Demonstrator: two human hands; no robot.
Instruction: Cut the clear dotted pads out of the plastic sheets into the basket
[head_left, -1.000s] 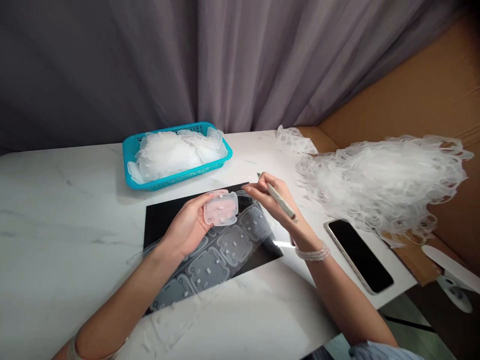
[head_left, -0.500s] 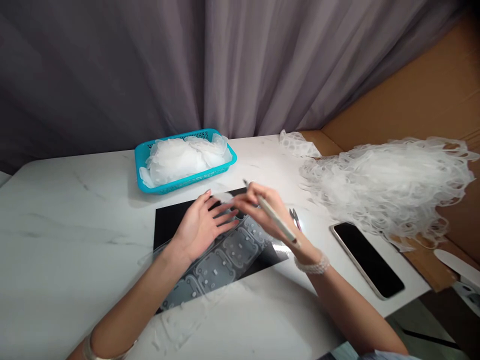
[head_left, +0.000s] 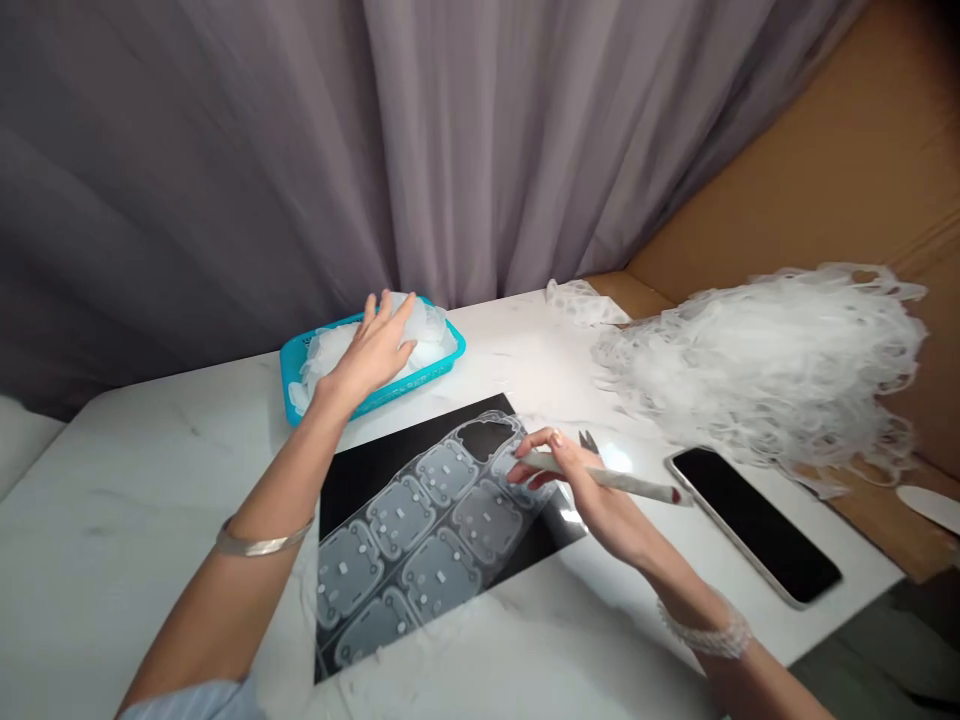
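My left hand (head_left: 373, 350) reaches out over the blue basket (head_left: 448, 361), fingers stretched flat on the pile of translucent silicone pieces (head_left: 430, 333) inside it. My right hand (head_left: 592, 492) holds a slim pen-like knife (head_left: 637, 484) near the right edge of a clear silicone sheet of moulded pads (head_left: 420, 530). The sheet lies on a black mat (head_left: 360, 470) on the white marble table (head_left: 112, 500). One cell at the sheet's far end is an empty outline.
A big heap of white silicone trimmings (head_left: 765, 360) fills the right side, over a cardboard box (head_left: 825, 180). A black phone (head_left: 754, 523) lies face up near the table's right edge. Small tweezers (head_left: 589, 440) lie beyond my right hand. Grey curtains hang behind.
My left hand, which held a loose silicone pad a second ago, has moved from the mat to the blue basket and now lies flat there. My right hand dropped lower with the knife.
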